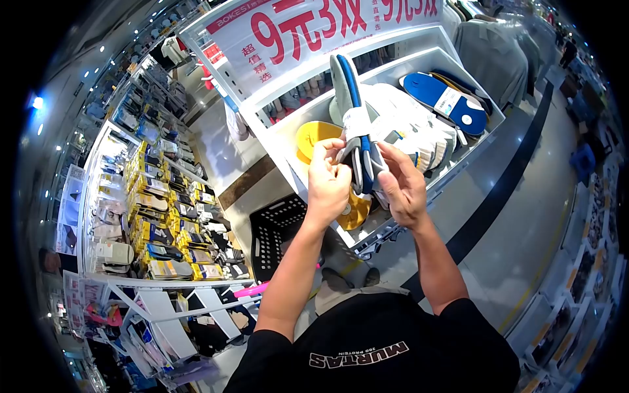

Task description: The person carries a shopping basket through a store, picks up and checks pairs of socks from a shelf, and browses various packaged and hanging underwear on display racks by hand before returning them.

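Nearest, at the bottom of the frame, is the person's black shirt [406, 347] with pale lettering, and both bare forearms reach up from it toward the centre. There the left hand [329, 180] is mostly closed, its fingers curled and its thumb pinching the left side of an insole bundle [354, 105]. The right hand [403, 187] is about half open, fingers bent and thumb extended, against the lower right of the bundle. The bundle is in the upper centre of the frame, its long axis running steeply up and down the picture, the top end leaning slightly left. One rounded end points to the top edge, the other down between the hands; it is turned largely edge-on, showing grey and blue layers, with a white band [357, 126] around its middle. Beneath and beyond it, a white bin [378, 237] slants toward the upper right, holding yellow insoles [316, 136] at its left, white packs [419, 134] in the middle and blue insoles [445, 101] near its far right corner. A black perforated basket [272, 229] is on the floor left of the bin. A rack [177, 283] of packaged goods fills the left of the frame; a red-and-white sign [314, 39] spans the top.
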